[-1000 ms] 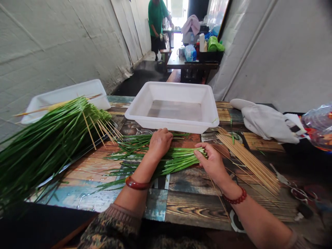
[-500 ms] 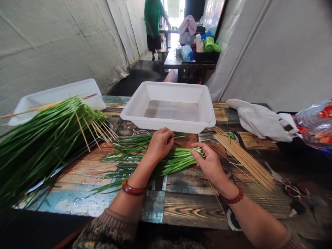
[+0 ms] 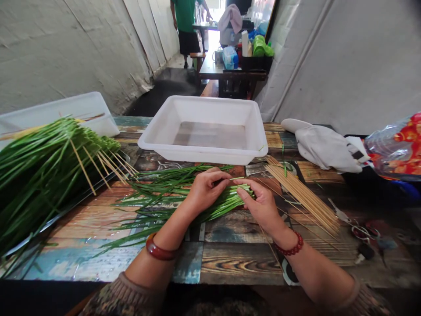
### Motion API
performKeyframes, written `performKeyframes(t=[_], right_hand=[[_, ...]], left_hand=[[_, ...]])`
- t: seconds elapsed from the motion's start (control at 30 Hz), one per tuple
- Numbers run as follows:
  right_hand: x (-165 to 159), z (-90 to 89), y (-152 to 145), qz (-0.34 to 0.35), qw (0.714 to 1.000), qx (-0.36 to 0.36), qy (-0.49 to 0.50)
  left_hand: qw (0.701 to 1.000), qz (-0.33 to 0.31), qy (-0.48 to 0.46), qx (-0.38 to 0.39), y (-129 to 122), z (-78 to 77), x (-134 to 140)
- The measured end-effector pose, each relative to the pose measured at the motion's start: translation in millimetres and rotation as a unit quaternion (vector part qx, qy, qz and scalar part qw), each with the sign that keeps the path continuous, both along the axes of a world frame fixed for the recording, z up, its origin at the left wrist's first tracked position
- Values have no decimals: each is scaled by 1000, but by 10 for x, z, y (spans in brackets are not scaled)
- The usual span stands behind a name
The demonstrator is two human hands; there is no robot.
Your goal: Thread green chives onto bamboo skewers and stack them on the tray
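Observation:
Between my hands lies a loose bunch of garlic chives (image 3: 226,205), pale stem ends to the right and green leaves trailing left. My left hand (image 3: 208,188) is closed in a pinch at a single pale stem above the bunch, its fingertips close to those of my right hand. With thumb and fingers, my right hand (image 3: 261,202) grips the stem ends of the bunch. A thin bamboo skewer (image 3: 270,246) runs from under that hand toward the table's front edge; whether it is held or pierces the stems is hidden. More loose chives (image 3: 164,186) lie beyond my left forearm.
A white plastic tub (image 3: 202,153) stands behind the hands. At left, skewered chives (image 3: 42,162) are piled high before another white tub (image 3: 88,109). Bamboo skewers (image 3: 305,197), keys (image 3: 364,251) and a pale cap (image 3: 324,145) lie rightward. A person in green (image 3: 186,17) stands far back.
My left hand has moved right toward my right hand and now pinches a stem. My right hand keeps its grip on the bunch. The view has shifted slightly.

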State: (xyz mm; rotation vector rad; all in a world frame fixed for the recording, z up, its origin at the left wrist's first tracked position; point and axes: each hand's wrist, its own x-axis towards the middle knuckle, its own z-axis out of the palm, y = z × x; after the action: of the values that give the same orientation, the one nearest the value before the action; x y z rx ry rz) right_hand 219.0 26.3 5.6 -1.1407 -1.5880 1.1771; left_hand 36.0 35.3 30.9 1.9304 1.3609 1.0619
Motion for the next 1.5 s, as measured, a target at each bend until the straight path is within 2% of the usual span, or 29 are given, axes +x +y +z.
performKeyframes(t=[0.17, 0.8, 1.5], right_hand=[[-7, 49, -8, -8, 1000, 4, -5], [5, -21, 4, -10, 1000, 8, -10], [14, -25, 1, -18, 999, 20, -20]], left_hand=[[1000, 5, -14, 6, -15, 5, 31], [1000, -8, -24, 10, -26, 31, 44], [999, -7, 13, 44, -19, -13, 37]])
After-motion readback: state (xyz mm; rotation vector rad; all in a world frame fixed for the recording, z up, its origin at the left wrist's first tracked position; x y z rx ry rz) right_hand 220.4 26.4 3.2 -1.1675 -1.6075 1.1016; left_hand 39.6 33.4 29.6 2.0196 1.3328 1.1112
